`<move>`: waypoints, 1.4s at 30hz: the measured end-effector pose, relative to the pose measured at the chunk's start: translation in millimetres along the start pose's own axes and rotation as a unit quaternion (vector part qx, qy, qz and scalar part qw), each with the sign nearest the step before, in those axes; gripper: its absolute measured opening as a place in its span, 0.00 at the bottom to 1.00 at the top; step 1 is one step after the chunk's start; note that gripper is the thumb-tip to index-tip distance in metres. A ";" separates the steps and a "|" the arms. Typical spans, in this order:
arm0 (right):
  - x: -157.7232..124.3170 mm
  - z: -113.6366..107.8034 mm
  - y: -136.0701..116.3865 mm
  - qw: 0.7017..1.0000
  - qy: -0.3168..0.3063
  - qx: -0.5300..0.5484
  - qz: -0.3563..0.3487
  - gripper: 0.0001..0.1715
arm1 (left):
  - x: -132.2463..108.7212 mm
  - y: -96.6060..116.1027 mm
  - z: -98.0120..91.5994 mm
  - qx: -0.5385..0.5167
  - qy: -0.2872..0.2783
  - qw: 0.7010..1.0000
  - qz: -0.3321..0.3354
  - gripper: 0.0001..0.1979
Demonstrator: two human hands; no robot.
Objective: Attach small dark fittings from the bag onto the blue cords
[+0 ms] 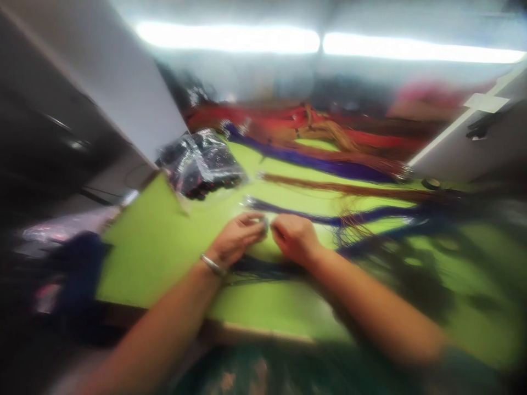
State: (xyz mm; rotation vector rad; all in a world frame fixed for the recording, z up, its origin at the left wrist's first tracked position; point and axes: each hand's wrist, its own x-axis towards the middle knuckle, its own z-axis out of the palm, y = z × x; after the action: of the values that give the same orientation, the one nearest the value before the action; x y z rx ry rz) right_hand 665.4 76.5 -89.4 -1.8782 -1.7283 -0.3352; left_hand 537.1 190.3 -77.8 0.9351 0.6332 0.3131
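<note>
My left hand [239,237], with a metal bangle [213,265] at its wrist, is closed in a pinch near the middle of the green table [140,247]. A small greyish item shows at its fingertips, too blurred to name. Just to its right, my right hand [294,236] is curled into a fist, and what it holds, if anything, is hidden. The two hands are close together with a narrow gap. Dark blue wires [267,269] lie beneath and between them, and a blue wire bundle [300,213] with pale ends lies just behind.
A clear plastic bag of dark parts [206,164] sits at the back left. Farther back are a purple bundle [313,160], brown wires [329,185] and red bundles [263,116]. A tape roll [430,183] lies at the right. Panels flank the table.
</note>
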 end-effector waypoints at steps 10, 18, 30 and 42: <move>0.6 3.8 -6.9 0.995 -0.083 0.010 0.049 0.09 | 0.6 -2.4 1.4 0.065 -0.012 0.998 0.012 0.20; 32.7 -33.4 32.1 0.963 -0.098 0.095 0.234 0.12 | -5.0 10.9 -2.7 0.114 -0.011 0.993 0.038 0.21; 78.1 5.3 31.1 0.918 -0.309 -0.046 0.244 0.09 | -3.3 -8.9 -8.8 0.197 -0.192 0.962 0.009 0.17; 77.4 7.2 38.0 0.930 -0.258 -0.080 0.250 0.09 | -1.7 -9.3 -9.2 0.184 -0.181 0.966 0.018 0.17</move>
State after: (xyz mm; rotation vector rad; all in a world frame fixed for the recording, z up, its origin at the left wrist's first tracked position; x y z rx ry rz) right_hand 711.7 144.5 -62.5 -2.6102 -1.4631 0.2489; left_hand 529.8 190.1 -88.7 1.3235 0.3395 0.0483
